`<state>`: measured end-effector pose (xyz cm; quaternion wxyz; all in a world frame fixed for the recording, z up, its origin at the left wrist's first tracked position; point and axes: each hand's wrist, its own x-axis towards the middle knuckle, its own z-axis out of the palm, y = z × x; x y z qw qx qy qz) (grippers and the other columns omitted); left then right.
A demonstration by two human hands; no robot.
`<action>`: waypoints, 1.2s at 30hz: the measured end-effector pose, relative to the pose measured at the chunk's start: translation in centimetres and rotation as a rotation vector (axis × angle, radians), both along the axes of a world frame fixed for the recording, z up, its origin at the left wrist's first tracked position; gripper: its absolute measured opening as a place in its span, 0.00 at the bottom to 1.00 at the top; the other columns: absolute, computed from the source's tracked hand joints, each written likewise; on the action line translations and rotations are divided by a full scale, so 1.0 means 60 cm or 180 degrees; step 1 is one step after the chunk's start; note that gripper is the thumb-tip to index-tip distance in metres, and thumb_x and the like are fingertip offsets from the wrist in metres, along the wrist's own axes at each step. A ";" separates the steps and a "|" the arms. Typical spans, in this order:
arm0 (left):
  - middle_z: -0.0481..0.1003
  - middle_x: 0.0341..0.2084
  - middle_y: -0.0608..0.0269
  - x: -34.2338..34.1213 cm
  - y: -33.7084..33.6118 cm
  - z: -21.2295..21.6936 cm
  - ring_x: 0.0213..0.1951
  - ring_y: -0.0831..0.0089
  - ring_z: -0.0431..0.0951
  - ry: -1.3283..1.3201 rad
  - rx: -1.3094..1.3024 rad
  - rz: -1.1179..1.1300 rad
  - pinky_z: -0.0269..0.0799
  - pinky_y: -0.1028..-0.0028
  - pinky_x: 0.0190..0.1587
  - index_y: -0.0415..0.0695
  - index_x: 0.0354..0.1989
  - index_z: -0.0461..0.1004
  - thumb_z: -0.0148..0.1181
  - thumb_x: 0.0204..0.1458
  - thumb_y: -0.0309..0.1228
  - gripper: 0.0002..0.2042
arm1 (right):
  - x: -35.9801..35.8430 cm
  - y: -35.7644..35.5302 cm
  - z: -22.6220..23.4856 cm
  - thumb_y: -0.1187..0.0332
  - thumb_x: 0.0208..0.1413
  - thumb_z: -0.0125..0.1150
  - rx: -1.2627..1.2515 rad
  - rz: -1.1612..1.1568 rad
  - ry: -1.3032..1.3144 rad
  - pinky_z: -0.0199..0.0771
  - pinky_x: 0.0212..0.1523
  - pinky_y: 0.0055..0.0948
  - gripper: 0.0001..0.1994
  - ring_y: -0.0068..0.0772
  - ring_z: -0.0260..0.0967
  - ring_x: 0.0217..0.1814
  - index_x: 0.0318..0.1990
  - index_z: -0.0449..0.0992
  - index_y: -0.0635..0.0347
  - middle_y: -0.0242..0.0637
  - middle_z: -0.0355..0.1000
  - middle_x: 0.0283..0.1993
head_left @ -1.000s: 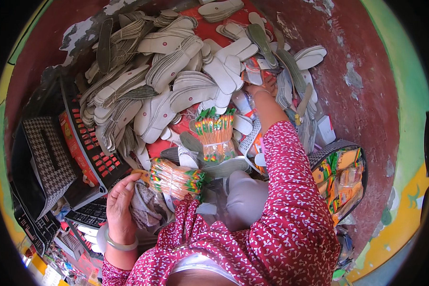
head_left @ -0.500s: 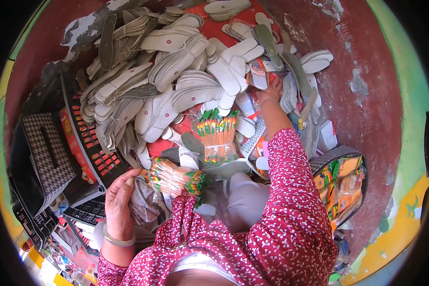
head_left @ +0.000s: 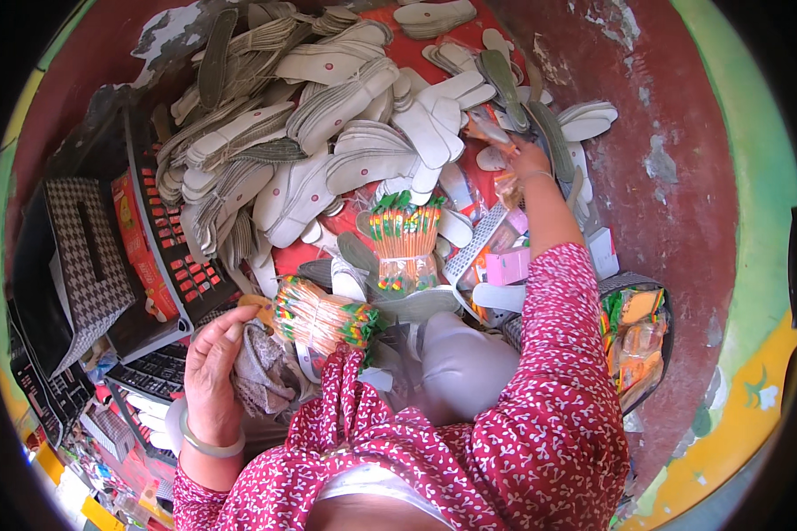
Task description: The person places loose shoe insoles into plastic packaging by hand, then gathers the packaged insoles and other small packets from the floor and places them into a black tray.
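My right hand reaches to the far right of the pile, its fingers closed on a clear packet with orange markings; motion smears its fingertips. Stacks of pale insoles spread out left of it. My left hand is raised with fingers stretched and wears a pale bangle. Close to its fingertips lies a tied bundle of thin wooden sticks with coloured ends. Another such stick bundle, banded in clear plastic, stands farther away. A crumpled grey-brown cloth sits beside my left hand.
At left are black plastic baskets, a houndstooth box and a red carton. A bag of orange packets stands at right, by the peeling red wall. A pink box lies near my right forearm.
My right hand has lifted from the pile and shifted slightly right and farther away, carrying the packet. A pink box now shows more fully beside the forearm. My left hand stays nearly in place.
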<state>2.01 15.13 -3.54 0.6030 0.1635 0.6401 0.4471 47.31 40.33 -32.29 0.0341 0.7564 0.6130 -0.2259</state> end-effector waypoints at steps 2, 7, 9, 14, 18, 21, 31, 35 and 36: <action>0.75 0.35 0.61 0.000 -0.012 0.015 0.36 0.78 0.74 -0.0037 0.0071 -0.0043 0.67 0.80 0.42 0.34 0.43 0.71 0.47 0.55 0.28 0.12 | 0.016 -0.018 0.034 0.74 0.42 0.56 -0.0106 -0.0036 0.0499 0.68 0.48 0.31 0.26 0.41 0.70 0.46 0.53 0.69 0.46 0.45 0.72 0.46; 0.75 0.36 0.61 0.006 -0.056 0.056 0.36 0.79 0.74 -0.0134 0.0190 -0.0012 0.67 0.80 0.42 0.34 0.44 0.71 0.47 0.55 0.27 0.12 | 0.029 -0.080 0.128 0.81 0.38 0.51 -0.0105 -0.0860 0.2702 0.68 0.46 0.24 0.28 0.28 0.70 0.44 0.54 0.68 0.59 0.38 0.72 0.44; 0.75 0.36 0.61 0.003 -0.079 0.069 0.36 0.79 0.74 -0.0168 0.0229 -0.0064 0.67 0.80 0.43 0.34 0.44 0.71 0.47 0.55 0.27 0.12 | 0.004 -0.102 0.168 0.82 0.37 0.52 -0.0207 -0.1230 0.3713 0.68 0.46 0.24 0.27 0.26 0.70 0.43 0.53 0.67 0.68 0.35 0.71 0.43; 0.74 0.37 0.63 0.000 -0.106 0.074 0.39 0.81 0.72 -0.0252 0.0583 -0.0366 0.64 0.82 0.44 0.34 0.46 0.71 0.47 0.56 0.26 0.13 | -0.074 -0.151 0.238 0.81 0.38 0.53 -0.0395 -0.0405 0.4233 0.66 0.52 0.26 0.28 0.27 0.69 0.47 0.54 0.66 0.65 0.36 0.70 0.48; 0.74 0.36 0.65 -0.001 -0.110 0.075 0.37 0.83 0.71 -0.0196 0.0728 -0.0462 0.64 0.83 0.43 0.35 0.46 0.71 0.47 0.57 0.26 0.13 | -0.201 -0.208 0.283 0.75 0.37 0.57 -0.0864 0.0564 0.4646 0.61 0.56 0.25 0.30 0.26 0.65 0.54 0.55 0.66 0.63 0.37 0.68 0.52; 0.74 0.36 0.66 0.000 -0.114 0.067 0.37 0.83 0.70 -0.0093 0.0721 -0.0480 0.63 0.84 0.43 0.35 0.46 0.71 0.47 0.57 0.27 0.13 | -0.318 -0.261 0.280 0.68 0.39 0.61 -0.1028 0.1707 0.4399 0.60 0.58 0.27 0.35 0.27 0.60 0.58 0.60 0.59 0.60 0.35 0.61 0.60; 0.74 0.37 0.64 0.005 -0.100 0.066 0.39 0.82 0.71 -0.0026 0.0532 -0.0397 0.63 0.83 0.44 0.35 0.45 0.72 0.47 0.56 0.27 0.12 | -0.291 -0.172 0.162 0.64 0.41 0.66 0.0845 0.0074 0.2010 0.59 0.57 0.36 0.31 0.47 0.60 0.57 0.54 0.62 0.64 0.49 0.63 0.55; 0.74 0.38 0.64 0.014 -0.081 0.067 0.40 0.81 0.71 -0.0009 0.0416 -0.0367 0.63 0.82 0.45 0.34 0.45 0.72 0.48 0.56 0.26 0.12 | -0.123 -0.011 0.089 0.63 0.38 0.66 0.2119 -0.0440 0.0385 0.56 0.59 0.36 0.35 0.51 0.57 0.59 0.56 0.59 0.64 0.53 0.61 0.56; 0.74 0.38 0.63 0.016 -0.078 0.066 0.40 0.81 0.71 -0.0053 0.0389 -0.0348 0.63 0.82 0.46 0.34 0.45 0.72 0.48 0.56 0.26 0.12 | -0.093 0.014 0.076 0.63 0.38 0.66 0.1814 -0.0374 0.0450 0.57 0.59 0.36 0.35 0.51 0.58 0.58 0.55 0.60 0.64 0.54 0.62 0.55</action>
